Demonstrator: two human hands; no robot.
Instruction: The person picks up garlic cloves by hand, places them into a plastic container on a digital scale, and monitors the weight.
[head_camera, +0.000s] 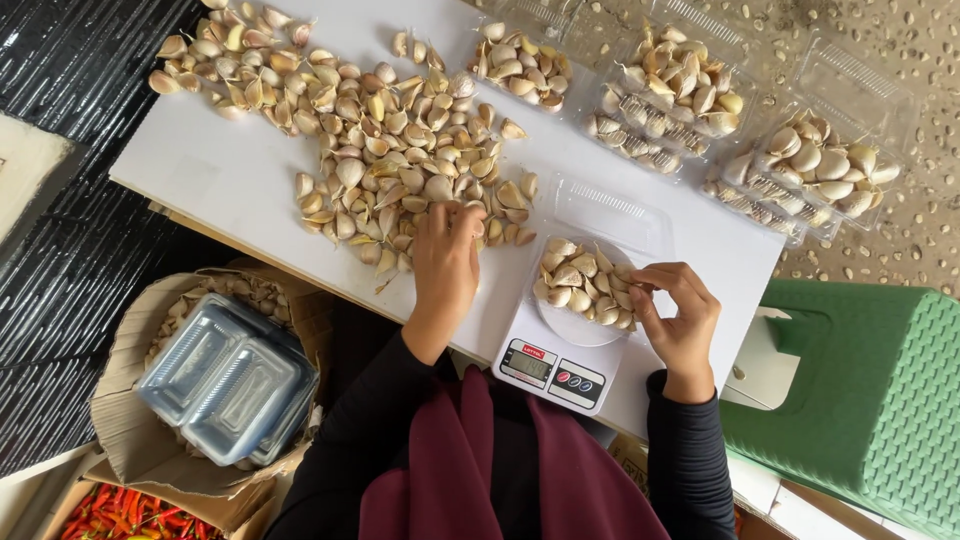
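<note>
A big loose heap of garlic cloves (380, 130) covers the white table (230, 170). My left hand (446, 262) lies palm down on the near edge of the heap, fingers curled over some cloves. A white kitchen scale (545, 365) stands at the table's near edge and carries an open clear plastic box (610, 215) with garlic cloves (585, 285) in it. My right hand (678, 312) touches the right side of that box, fingertips pinched at a clove.
Three clear boxes filled with garlic (520, 65) (670, 90) (815, 170) stand along the far right of the table. A green plastic stool (870, 390) is at the right. Below left, a cardboard carton (130, 420) holds stacked empty clear boxes (228, 378); red chillies (130, 515) lie beside it.
</note>
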